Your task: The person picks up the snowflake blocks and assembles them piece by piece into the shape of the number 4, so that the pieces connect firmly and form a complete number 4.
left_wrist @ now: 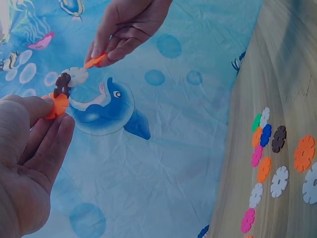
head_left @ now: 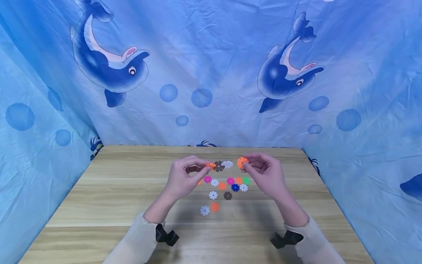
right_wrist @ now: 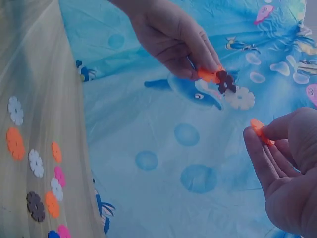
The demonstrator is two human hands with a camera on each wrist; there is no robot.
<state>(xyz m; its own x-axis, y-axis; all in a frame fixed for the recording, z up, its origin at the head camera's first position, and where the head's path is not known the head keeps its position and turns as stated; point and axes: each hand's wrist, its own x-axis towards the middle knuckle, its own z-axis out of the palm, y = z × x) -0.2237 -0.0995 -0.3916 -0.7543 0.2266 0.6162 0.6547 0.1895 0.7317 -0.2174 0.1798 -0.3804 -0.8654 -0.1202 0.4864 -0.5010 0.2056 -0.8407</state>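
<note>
Person's left hand [head_left: 184,176] pinches an orange, notched, round plastic disc [left_wrist: 60,105], joined in a row with a brown notched disc [head_left: 218,168] and a white notched disc [right_wrist: 235,99]. Right hand [head_left: 266,175] pinches a second orange notched disc [head_left: 241,161], near the white one, not touching. Both hands raised above the wood-grain counter [head_left: 115,198]. Loose notched discs [head_left: 215,207], pink, white, orange, blue, green, brown, lie flat on it. Blue dolphin-print cloth [head_left: 217,62] hangs behind.

The notched discs [head_left: 241,161] are orange, brown, white, pink, blue or green, the worktop [head_left: 132,190] brown-streaked tan, the cloth backdrop [head_left: 214,55] dolphin-printed blue.
</note>
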